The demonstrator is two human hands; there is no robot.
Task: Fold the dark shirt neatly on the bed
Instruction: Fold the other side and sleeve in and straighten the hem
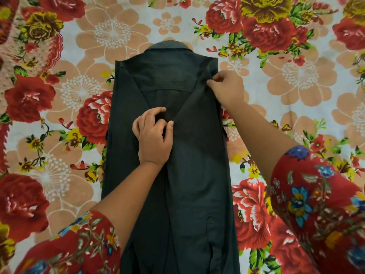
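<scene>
The dark shirt (189, 175) lies face down along the middle of the bed, collar at the far end. Both sides are folded inward, giving a long narrow strip, and both sleeves run down its back. My left hand (153, 138) sits at the shirt's centre with curled fingers pinching the cloth where the right sleeve's fold crosses. My right hand (227, 88) is at the right shoulder and pinches the folded edge there between thumb and fingers.
A floral bedsheet (79, 91) with red roses and peach flowers covers the bed on all sides of the shirt. My forearms in red floral sleeves reach in from the bottom corners.
</scene>
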